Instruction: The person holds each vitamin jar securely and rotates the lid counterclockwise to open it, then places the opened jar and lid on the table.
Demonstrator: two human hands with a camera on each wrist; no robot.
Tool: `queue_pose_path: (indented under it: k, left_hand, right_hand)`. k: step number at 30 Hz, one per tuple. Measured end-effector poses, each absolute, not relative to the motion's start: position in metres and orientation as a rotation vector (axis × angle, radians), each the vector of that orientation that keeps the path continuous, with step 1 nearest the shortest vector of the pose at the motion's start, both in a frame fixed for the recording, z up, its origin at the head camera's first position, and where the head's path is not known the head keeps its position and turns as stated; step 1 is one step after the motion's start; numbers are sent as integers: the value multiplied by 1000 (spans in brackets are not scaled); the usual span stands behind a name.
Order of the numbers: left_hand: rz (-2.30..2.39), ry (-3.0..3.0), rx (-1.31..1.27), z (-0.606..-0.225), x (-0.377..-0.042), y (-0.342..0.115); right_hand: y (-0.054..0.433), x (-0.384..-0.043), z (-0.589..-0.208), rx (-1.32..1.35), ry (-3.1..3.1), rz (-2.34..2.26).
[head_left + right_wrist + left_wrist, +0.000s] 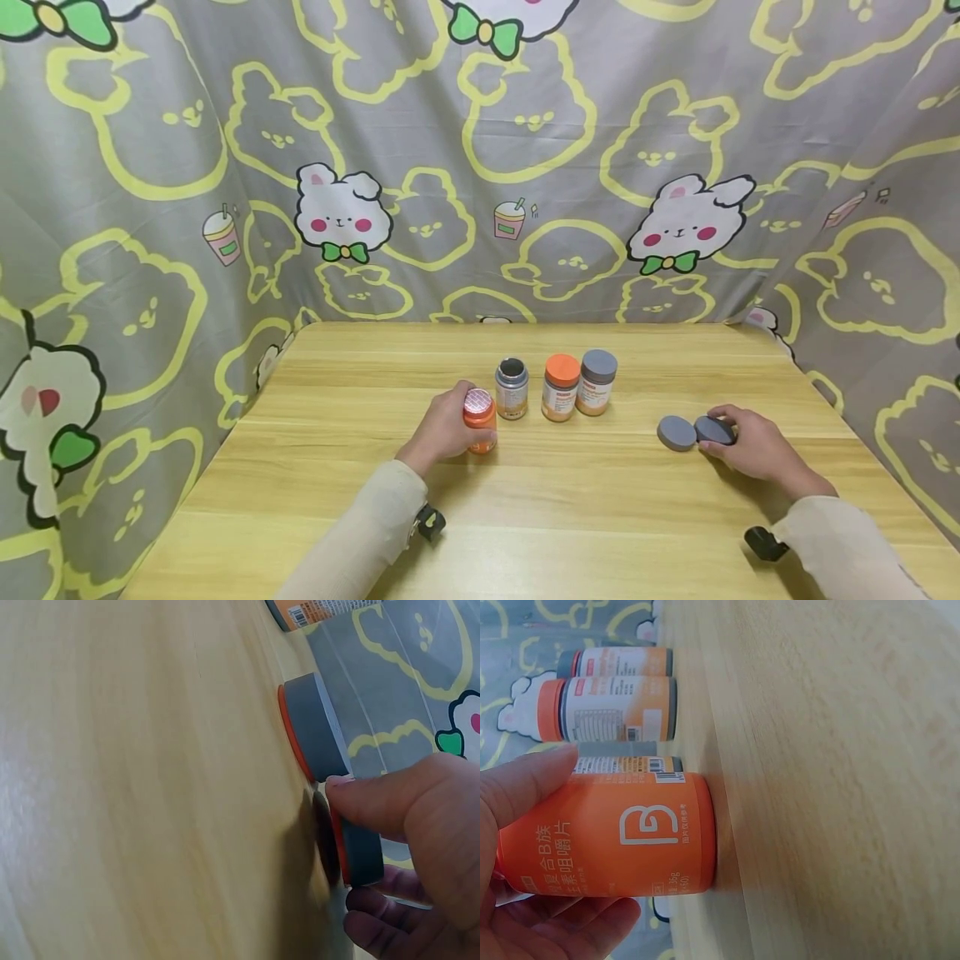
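My left hand grips an orange bottle with white lettering, thumb on one side and fingers on the other. The bottle has no cap on, and a shiny printed foil seal covers its mouth. Over on the right, my right hand pinches a grey lid with an orange lower rim between thumb and fingers. That lid is slightly tilted, with its shadow on the table beside it. A second grey lid lies flat just left of it.
Behind the orange bottle stands an uncapped bottle with a dark mouth. To its right are an orange-capped bottle and a grey-capped bottle, side by side. The wooden table ends at a patterned curtain.
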State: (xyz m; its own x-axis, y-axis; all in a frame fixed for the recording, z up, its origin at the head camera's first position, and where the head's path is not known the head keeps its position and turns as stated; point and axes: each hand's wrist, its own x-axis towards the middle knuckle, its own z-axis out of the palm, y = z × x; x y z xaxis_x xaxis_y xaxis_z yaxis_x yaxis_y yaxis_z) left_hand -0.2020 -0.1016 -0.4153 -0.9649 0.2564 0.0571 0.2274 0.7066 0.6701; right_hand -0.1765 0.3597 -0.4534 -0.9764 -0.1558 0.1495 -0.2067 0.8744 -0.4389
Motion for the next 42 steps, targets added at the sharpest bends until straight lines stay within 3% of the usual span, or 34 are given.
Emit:
queue_pose_path:
  k: [20,30,36,42]
  left_hand:
    - [1116,2879,423,-415,-200,-102]
    - [1163,2848,415,-410,-199,-101]
    - [1189,2916,437,-400,-196,-97]
    - [1281,3079,688,-384,-183,-83]
  right_hand:
    - [359,-176,-454,259,-2971,722]
    - [356,-173,-433,280,-2992,714]
    - [331,-178,-418,300,-2899,669]
    - [289,-187,-402,416,-2714,662]
